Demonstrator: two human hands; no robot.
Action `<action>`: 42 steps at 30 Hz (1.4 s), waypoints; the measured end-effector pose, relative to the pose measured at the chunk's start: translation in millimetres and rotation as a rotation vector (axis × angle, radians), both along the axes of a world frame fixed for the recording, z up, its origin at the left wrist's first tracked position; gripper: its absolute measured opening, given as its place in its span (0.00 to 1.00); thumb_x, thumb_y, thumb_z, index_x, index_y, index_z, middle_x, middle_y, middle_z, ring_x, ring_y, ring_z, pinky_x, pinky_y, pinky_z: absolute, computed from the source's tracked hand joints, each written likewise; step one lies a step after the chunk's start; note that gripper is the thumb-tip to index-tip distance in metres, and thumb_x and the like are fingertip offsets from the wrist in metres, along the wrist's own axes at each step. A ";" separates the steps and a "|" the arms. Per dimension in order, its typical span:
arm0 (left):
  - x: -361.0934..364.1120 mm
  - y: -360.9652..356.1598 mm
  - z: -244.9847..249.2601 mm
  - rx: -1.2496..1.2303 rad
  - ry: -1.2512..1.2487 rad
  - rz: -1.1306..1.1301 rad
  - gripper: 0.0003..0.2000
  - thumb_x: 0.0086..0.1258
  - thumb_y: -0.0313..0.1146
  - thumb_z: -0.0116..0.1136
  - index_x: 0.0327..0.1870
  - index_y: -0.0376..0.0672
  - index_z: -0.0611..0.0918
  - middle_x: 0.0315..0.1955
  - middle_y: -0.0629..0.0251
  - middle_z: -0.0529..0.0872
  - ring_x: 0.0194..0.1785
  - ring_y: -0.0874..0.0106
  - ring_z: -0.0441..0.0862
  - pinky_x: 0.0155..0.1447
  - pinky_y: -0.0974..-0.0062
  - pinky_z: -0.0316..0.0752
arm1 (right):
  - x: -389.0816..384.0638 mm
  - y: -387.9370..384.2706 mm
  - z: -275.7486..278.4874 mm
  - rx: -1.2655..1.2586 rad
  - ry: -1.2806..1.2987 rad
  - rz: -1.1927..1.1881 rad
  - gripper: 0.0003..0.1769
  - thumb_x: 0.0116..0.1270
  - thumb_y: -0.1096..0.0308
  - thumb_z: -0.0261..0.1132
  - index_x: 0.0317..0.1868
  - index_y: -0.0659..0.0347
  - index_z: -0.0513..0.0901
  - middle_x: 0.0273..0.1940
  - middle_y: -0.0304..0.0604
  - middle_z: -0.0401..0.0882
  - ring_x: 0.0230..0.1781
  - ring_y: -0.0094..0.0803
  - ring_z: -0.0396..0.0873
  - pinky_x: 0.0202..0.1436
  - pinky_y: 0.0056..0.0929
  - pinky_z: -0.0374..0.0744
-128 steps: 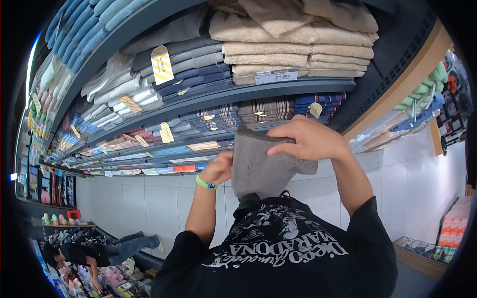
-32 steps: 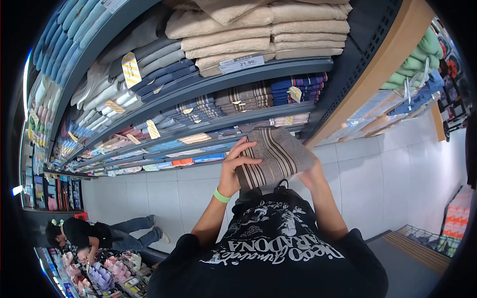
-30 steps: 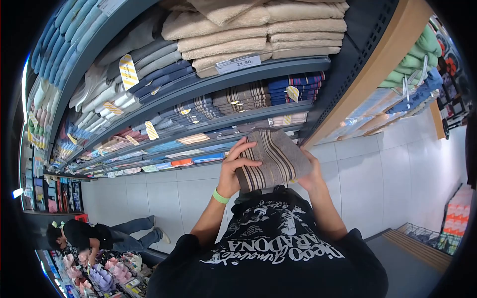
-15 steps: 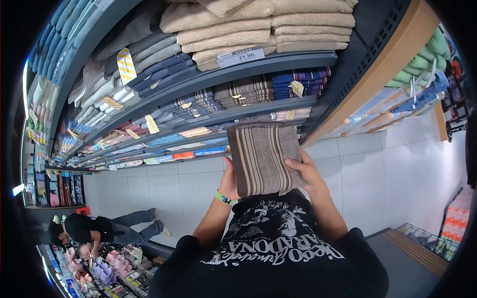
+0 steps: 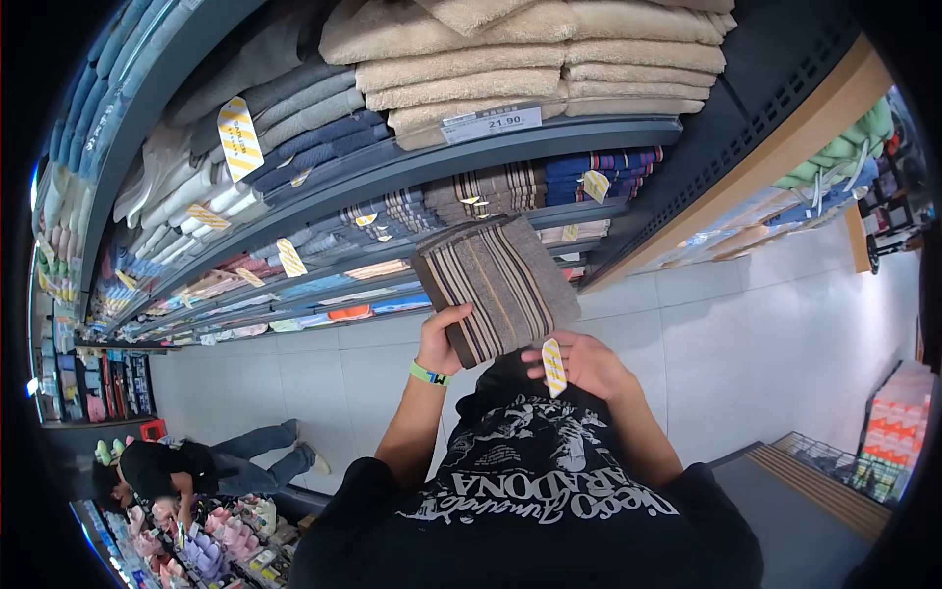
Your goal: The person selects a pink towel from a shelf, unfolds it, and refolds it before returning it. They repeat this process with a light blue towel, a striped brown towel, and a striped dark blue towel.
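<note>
Striped towel (image 5: 500, 290): clear of shelf (image 5: 589, 209), held up before the chest, folded, not opened out. Left hand (image 5: 440, 344) grips its lower corner; right hand (image 5: 589, 365) spread loosely, tag (image 5: 554, 368) against fingers. Similar striped stack (image 5: 481, 191) sits shelved beyond.

Bright, even store light around you, white strip glare at your far left, soft sheen on the floor (image 5: 687, 319); fisheye-bowed shelves, black corners.
</note>
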State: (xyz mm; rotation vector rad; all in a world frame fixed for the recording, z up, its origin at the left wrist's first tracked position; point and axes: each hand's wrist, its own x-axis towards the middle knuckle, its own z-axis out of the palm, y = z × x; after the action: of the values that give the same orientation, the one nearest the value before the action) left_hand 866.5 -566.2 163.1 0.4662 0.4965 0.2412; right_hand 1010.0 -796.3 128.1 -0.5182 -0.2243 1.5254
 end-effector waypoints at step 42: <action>83.0 107.4 43.6 0.607 -0.019 0.096 0.20 0.75 0.26 0.57 0.65 0.36 0.69 0.54 0.63 0.80 0.55 0.75 0.78 0.59 0.75 0.73 | 52.0 149.5 79.2 -0.392 -0.151 -0.752 0.27 0.68 0.74 0.66 0.65 0.66 0.70 0.57 0.46 0.79 0.57 0.37 0.79 0.57 0.39 0.80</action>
State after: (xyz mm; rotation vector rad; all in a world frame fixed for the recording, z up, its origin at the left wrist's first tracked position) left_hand 949.5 -458.8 206.7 1.0312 0.4219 0.4929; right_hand 1062.0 -646.7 207.3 -0.9090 0.1539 0.7891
